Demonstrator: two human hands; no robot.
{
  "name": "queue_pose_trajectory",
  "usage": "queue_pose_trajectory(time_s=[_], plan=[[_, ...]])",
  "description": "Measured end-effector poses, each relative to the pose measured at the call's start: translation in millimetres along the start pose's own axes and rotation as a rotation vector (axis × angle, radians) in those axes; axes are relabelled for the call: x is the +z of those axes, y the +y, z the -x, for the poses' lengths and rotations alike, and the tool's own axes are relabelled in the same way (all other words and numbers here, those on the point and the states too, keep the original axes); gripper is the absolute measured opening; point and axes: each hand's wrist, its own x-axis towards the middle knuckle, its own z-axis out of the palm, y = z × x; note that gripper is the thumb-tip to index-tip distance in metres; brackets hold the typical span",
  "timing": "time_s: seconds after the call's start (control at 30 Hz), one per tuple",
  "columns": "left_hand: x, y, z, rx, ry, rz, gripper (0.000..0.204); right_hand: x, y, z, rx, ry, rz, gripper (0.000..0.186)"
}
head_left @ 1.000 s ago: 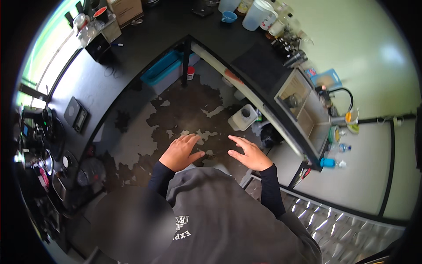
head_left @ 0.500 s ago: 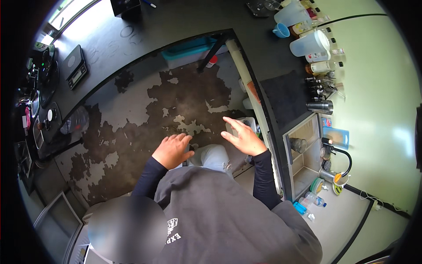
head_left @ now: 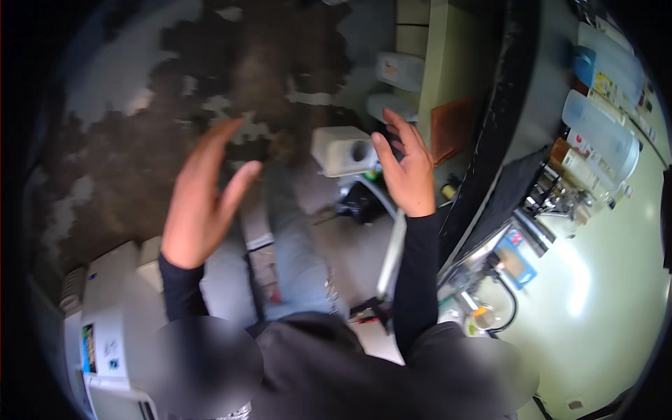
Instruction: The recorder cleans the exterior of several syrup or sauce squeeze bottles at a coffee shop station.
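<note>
Patchy, worn floor (head_left: 266, 42) beside a black-edged counter (head_left: 507, 77). Left hand (head_left: 199, 199) and right hand (head_left: 409, 175) hover empty, thumbs parted from fingers, handling nothing; white plastic container (head_left: 332, 150) nearest the right, below the counter's edge.

Left hand (head_left: 199, 199): smeared by motion; I can't separate its fingers. Right hand (head_left: 409, 171): sharper, though its fingers overlap and partly hide one another. My legs (head_left: 297, 241) blurred, upper ends hidden by my top (head_left: 315, 357). Worktop (head_left: 539, 98): upper end cut off by the picture's edge. Jugs (head_left: 602, 133) near its wall edge soft. Metal tools (head_left: 553, 190), farther along that edge, run together; count unclear. Black thing (head_left: 360, 203) on the floor (head_left: 140, 63): kind unclear. Round smudge (head_left: 210, 367) covers part of my left sleeve (head_left: 183, 290).
</note>
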Motion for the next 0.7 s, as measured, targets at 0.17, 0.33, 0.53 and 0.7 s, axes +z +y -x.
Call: queue_pose_trajectory(time_s=[0.17, 0.33, 0.53, 0.7], plan=[[88.5, -65.9, -37.3, -0.029, 0.007, -0.078, 0.06, 28.5, 73.8, -47.5, -0.083, 0.379, 0.029, 0.033], [128.5, -104.2, -43.5, -0.063, -0.049, 0.139, 0.057, -6.5, 108.8, -88.8, 0.012, 0.744, 0.14, 0.028], [125.0, -111.2, -31.7, -0.107, -0.161, 0.14, 0.05, -89.2, 137.1, -170.3, 0.02, 0.917, -0.247, 0.026], [116.0, -107.4, -24.2, -0.142, -0.222, 0.141, 0.046, -140.9, 191.3, -245.8, 0.029, 0.928, -0.272, 0.029]])
